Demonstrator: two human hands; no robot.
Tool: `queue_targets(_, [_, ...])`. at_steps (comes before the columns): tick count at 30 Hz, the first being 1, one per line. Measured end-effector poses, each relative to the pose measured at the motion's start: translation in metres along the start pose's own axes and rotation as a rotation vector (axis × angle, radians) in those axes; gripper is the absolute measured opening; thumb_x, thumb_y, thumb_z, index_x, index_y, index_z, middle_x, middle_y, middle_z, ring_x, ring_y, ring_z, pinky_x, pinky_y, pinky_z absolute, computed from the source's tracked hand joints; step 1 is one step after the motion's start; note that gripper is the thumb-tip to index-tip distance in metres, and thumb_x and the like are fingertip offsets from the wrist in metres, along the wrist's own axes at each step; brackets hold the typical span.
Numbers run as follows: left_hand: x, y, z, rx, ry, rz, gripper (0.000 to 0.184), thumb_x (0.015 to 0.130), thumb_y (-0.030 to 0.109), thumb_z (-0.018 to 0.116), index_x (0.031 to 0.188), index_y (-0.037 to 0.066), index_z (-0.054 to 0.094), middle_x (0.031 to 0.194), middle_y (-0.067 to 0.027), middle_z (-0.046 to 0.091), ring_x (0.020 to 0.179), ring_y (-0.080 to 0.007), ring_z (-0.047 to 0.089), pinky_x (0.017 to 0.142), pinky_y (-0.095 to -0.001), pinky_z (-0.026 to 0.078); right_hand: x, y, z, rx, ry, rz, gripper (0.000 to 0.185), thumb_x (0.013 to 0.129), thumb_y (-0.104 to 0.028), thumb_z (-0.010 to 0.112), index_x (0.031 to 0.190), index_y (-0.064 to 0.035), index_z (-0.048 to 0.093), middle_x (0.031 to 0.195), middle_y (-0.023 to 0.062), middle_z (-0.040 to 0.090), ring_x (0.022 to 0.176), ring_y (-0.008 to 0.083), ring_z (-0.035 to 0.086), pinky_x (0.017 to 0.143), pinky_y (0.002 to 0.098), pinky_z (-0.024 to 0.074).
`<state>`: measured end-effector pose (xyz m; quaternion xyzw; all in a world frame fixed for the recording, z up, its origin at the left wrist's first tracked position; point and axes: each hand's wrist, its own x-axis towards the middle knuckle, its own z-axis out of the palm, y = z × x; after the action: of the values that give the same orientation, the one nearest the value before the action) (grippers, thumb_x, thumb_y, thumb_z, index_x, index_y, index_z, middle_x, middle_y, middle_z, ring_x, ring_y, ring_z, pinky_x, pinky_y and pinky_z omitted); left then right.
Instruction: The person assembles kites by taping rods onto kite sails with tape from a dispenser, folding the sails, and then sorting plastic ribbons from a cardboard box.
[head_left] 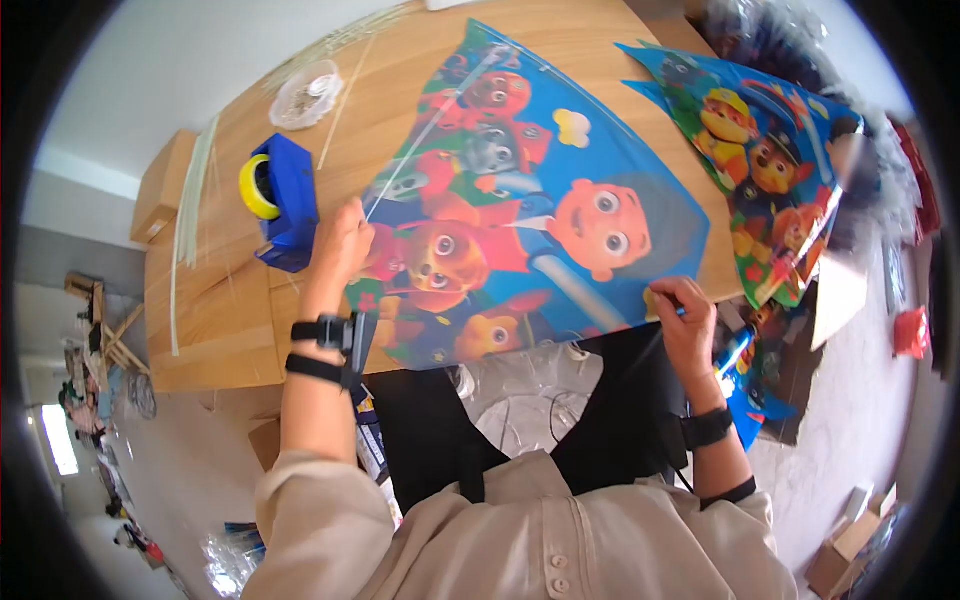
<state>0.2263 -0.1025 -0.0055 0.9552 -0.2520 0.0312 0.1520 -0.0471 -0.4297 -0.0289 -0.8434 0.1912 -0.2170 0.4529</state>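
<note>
Left hand (343, 245): fingers closed around near end of thin, straight white rod (458, 97).
Right hand (688, 322): fingers bent at sheet's near right edge; whether gripping, cannot tell.
Blue, cartoon-printed kite-shaped sheet (520, 230): between hands, flat on pale wooden table (225, 330), beneath rod.
Blue tape dispenser (293, 200) with yellow roll (258, 187): just left of left hand.
Round white bowl (277, 117): far left.
Second cartoon-printed blue sheet (770, 160): far right.

Beside the left hand (343, 245), tape dispenser (292, 200) blocks passage; between bowl (306, 95) and printed sheet (540, 200), table (388, 110) is mostly free
</note>
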Motion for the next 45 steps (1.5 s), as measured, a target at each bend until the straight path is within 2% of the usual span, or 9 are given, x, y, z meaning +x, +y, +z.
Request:
queue_targets(3, [-0.031, 0.020, -0.003, -0.038, -0.119, 0.059, 0.005, 0.074, 0.002, 0.047, 0.078, -0.002, 0.048, 0.072, -0.0250, 0.054, 0.074, -0.0439, 0.053, 0.064, -0.0489, 0.042, -0.002, 0.004, -0.005, 0.012, 0.047, 0.010, 0.008, 0.075, 0.000, 0.056, 0.082, 0.0019, 0.060, 0.071, 0.0084, 0.056, 0.062, 0.0132, 0.053, 0.058, 0.0244, 0.0415])
queue_targets(11, [-0.065, 0.035, -0.004, -0.018, -0.206, 0.269, 0.008, 0.073, -0.003, 0.049, 0.080, -0.003, 0.046, 0.080, -0.0227, 0.053, 0.075, -0.0413, 0.053, 0.062, -0.0468, 0.042, 0.014, -0.007, 0.005, -0.013, 0.037, -0.025, 0.011, 0.075, -0.001, 0.059, 0.085, 0.0008, 0.059, 0.075, 0.0094, 0.056, 0.064, 0.0168, 0.054, 0.059, 0.0269, 0.0428])
queue_targets(14, [-0.063, 0.036, 0.000, -0.016, -0.178, 0.319, 0.008, 0.072, -0.003, 0.050, 0.079, -0.003, 0.046, 0.077, -0.0218, 0.052, 0.074, -0.0409, 0.053, 0.062, -0.0464, 0.042, 0.033, -0.013, 0.021, 0.009, 0.040, -0.195, 0.015, 0.071, -0.004, 0.062, 0.086, -0.0022, 0.061, 0.085, 0.0104, 0.058, 0.077, 0.0277, 0.055, 0.069, 0.0342, 0.0450])
queue_targets(17, [-0.056, 0.038, 0.002, -0.010, -0.169, 0.333, 0.008, 0.071, -0.004, 0.050, 0.078, -0.002, 0.045, 0.075, -0.0212, 0.052, 0.074, -0.0407, 0.052, 0.061, -0.0462, 0.041, 0.047, -0.017, 0.034, -0.142, 0.041, -0.358, 0.016, 0.069, -0.005, 0.062, 0.085, -0.0039, 0.062, 0.087, 0.0098, 0.058, 0.082, 0.0301, 0.054, 0.071, 0.0362, 0.0454])
queue_targets(24, [-0.047, 0.039, 0.007, -0.029, -0.183, 0.314, 0.008, 0.071, -0.006, 0.047, 0.076, -0.001, 0.043, 0.074, -0.0202, 0.051, 0.073, -0.0411, 0.052, 0.060, -0.0463, 0.040, 0.071, -0.007, 0.064, -0.267, 0.024, -0.492, 0.011, 0.068, -0.010, 0.061, 0.079, -0.0088, 0.063, 0.086, 0.0063, 0.058, 0.087, 0.0273, 0.053, 0.079, 0.0390, 0.0426])
queue_targets(28, [-0.044, 0.038, 0.010, 0.000, -0.196, 0.295, 0.008, 0.071, -0.006, 0.047, 0.076, -0.001, 0.043, 0.074, -0.0204, 0.051, 0.073, -0.0413, 0.052, 0.060, -0.0464, 0.041, 0.072, -0.003, 0.070, -0.277, -0.017, -0.452, 0.010, 0.068, -0.014, 0.062, 0.077, -0.0103, 0.063, 0.084, 0.0052, 0.057, 0.087, 0.0260, 0.052, 0.080, 0.0396, 0.0412])
queue_targets(36, [-0.042, 0.041, 0.012, 0.003, -0.206, 0.278, 0.006, 0.072, -0.004, 0.047, 0.076, -0.001, 0.044, 0.074, -0.0212, 0.051, 0.073, -0.0416, 0.052, 0.060, -0.0471, 0.040, 0.072, -0.001, 0.079, -0.307, 0.104, -0.479, 0.010, 0.066, -0.023, 0.066, 0.073, -0.0159, 0.064, 0.080, -0.0006, 0.056, 0.086, 0.0213, 0.053, 0.076, 0.0371, 0.0381])
queue_targets(39, [-0.040, 0.048, 0.008, 0.028, -0.233, 0.291, 0.006, 0.073, -0.002, 0.048, 0.077, -0.001, 0.043, 0.074, -0.0208, 0.051, 0.072, -0.0411, 0.052, 0.060, -0.0464, 0.040, 0.069, -0.002, 0.078, -0.289, 0.092, -0.430, 0.007, 0.070, -0.021, 0.064, 0.076, -0.0165, 0.064, 0.082, -0.0016, 0.057, 0.087, 0.0201, 0.053, 0.079, 0.0368, 0.0364])
queue_targets(45, [-0.034, 0.065, 0.015, -0.050, -0.160, 0.366, 0.009, 0.072, -0.003, 0.050, 0.075, -0.001, 0.042, 0.069, -0.0189, 0.048, 0.066, -0.0383, 0.049, 0.057, -0.0419, 0.039, 0.069, 0.000, 0.080, -0.284, 0.170, -0.425, 0.006, 0.067, -0.021, 0.065, 0.071, -0.0166, 0.064, 0.076, -0.0032, 0.057, 0.083, 0.0177, 0.055, 0.079, 0.0372, 0.0363])
